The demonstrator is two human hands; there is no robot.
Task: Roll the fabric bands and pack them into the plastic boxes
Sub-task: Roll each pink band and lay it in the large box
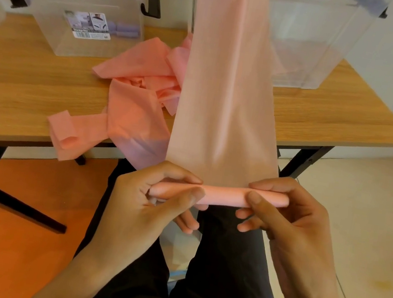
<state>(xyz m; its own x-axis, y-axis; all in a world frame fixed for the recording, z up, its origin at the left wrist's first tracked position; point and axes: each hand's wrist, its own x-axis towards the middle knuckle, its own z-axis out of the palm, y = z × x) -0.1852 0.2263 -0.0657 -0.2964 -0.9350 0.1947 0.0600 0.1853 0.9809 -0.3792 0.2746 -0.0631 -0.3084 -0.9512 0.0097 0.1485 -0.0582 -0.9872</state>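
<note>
Roll: the started pink roll (219,194) lies level, off the table (32,85), just in front of its near edge and above the person's lap.
Tail: the unrolled band (228,89) rises taut from the roll, crosses in front of the table's middle and leaves the top of view; what holds its far end cannot be told.
Left hand (154,207): pinches the roll's left end, thumb on the near side, fingers curled behind.
Right hand (290,216): pinches the right part the same way.
Technique: judged from this, turn both ends together, with the tail tight and square to the roll, so the edges stack flush.
Risk: uneven turning would probably cone the roll or slacken its core.
Waiting bands: a loose pink heap (144,83) on the table's middle, one strip trailing over the near edge.
Boxes: a clear box (86,26) at the table's far left holds purple rolls (128,30); a second box (338,42) stands at the far right.
</note>
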